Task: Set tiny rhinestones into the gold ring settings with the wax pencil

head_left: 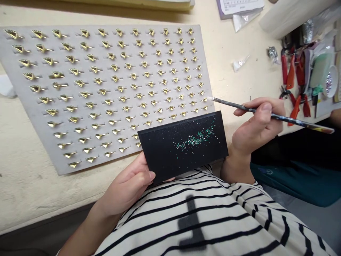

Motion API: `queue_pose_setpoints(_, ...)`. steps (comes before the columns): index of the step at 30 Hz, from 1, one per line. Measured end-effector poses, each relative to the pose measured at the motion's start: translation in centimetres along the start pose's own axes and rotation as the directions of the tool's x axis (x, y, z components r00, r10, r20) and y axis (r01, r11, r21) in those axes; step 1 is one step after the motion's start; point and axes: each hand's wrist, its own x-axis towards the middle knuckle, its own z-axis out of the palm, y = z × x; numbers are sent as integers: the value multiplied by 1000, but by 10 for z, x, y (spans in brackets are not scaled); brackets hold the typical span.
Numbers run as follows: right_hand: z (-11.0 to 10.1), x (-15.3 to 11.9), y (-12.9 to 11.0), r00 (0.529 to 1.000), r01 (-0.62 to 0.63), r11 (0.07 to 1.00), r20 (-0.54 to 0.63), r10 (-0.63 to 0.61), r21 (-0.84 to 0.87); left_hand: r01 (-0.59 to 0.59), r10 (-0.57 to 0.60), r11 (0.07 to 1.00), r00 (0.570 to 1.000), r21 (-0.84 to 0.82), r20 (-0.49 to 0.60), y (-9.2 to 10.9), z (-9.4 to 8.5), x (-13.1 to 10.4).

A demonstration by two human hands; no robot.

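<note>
My left hand (133, 183) grips the lower left corner of a black tray (160, 153), thumb on top and fingers beneath. Tiny green and clear rhinestones (197, 139) lie scattered across the tray's right half. Between the thumb and fingers of my right hand (259, 124) is a thin, paint-spotted stick (239, 106) with a pale tip. That tip is over the right edge of a grey foam board (61, 156), just above the tray. Rows of gold rings with triangular tops (114, 78) stand in the board.
Red-handled pliers (290, 71) lie at the right edge of the table, beside a white dish of small stones (331, 81). Small plastic bags (240, 64) and a white roll (290, 17) sit toward the back right. A yellowish slab (160, 4) borders the board's far side.
</note>
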Motion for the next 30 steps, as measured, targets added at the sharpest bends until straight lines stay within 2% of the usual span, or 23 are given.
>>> queue_pose_setpoints(6, -1, 0, 0, 1000, -16, 1000, 20, 16, -5, -19, 21, 999, 998, -32, 55, -3, -2, 1)
queue_pose_setpoints(21, 1, 0, -1, 1000, -2, 1000, -6, 2, 22, -14, 13, 999, 1000, 35, 20, -1, -2, 1)
queue_pose_setpoints(30, 1, -1, -1, 1000, -6, 1000, 16, 5, 14, -6, 5, 1000, 1000, 20, 13, -2, -2, 1)
